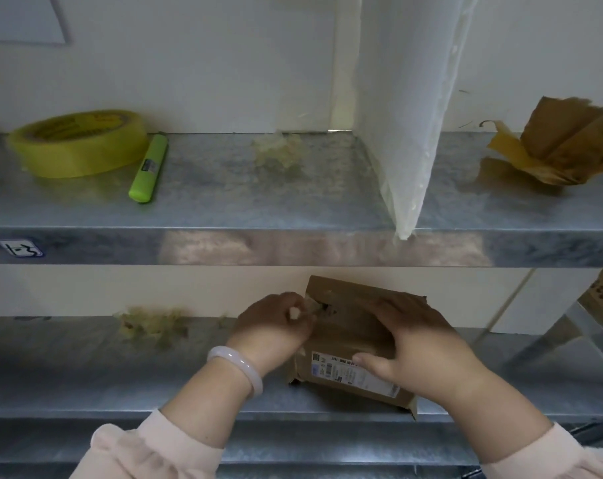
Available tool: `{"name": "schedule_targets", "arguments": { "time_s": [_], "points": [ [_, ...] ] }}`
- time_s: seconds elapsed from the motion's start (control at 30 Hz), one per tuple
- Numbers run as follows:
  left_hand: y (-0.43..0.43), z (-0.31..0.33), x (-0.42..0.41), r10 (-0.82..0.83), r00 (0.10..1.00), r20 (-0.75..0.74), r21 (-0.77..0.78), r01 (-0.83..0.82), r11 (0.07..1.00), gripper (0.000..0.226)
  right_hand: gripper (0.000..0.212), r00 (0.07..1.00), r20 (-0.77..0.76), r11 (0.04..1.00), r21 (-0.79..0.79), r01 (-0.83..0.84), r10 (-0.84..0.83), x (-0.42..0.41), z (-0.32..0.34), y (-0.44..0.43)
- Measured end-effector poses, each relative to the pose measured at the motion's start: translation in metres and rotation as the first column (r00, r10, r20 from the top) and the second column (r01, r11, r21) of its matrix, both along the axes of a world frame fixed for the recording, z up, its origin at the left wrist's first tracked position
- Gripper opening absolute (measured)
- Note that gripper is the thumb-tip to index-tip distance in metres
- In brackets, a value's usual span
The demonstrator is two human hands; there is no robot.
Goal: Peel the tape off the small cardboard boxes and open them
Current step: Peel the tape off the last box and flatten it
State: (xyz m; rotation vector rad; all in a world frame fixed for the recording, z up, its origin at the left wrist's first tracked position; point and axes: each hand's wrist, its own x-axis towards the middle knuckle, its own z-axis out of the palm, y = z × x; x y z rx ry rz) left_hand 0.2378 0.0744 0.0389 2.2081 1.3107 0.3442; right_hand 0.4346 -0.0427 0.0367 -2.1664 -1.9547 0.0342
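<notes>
A small brown cardboard box (348, 333) with a white shipping label stands on the lower metal shelf (86, 375), tilted toward me. My right hand (417, 344) grips it from the right, fingers over the top and thumb on the label. My left hand (276, 323) pinches a strip of clear tape (312, 305) at the box's upper left edge. A pale bangle is on my left wrist.
Crumpled peeled tape (151, 326) lies on the lower shelf at left. The upper shelf (224, 209) holds a yellow tape roll (79, 143), a green highlighter (148, 167), another tape wad (279, 153), a white divider (410, 115) and an opened brown box (552, 143). Another box (600, 295) leans at the right.
</notes>
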Motion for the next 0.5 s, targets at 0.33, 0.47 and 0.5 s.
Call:
{"name": "schedule_targets", "arguments": {
  "time_s": [0.33, 0.47, 0.5],
  "points": [
    [0.003, -0.009, -0.018, 0.549, 0.59, 0.592, -0.701, 0.04, 0.712, 0.023, 0.111, 0.998, 0.058, 0.987, -0.159, -0.021, 0.03, -0.008, -0.018, 0.022],
    [0.0, -0.008, -0.019, 0.663, 0.404, 0.631, -0.768, 0.205, 0.606, 0.023, 0.107, 0.999, -0.051, 0.997, -0.08, -0.011, 0.007, -0.005, -0.021, 0.011],
    [0.001, -0.009, -0.019, 0.709, 0.335, 0.62, -0.784, 0.256, 0.565, 0.026, 0.106, 0.994, -0.106, 0.998, -0.066, -0.004, -0.003, -0.003, -0.022, 0.009]
  ]
}}
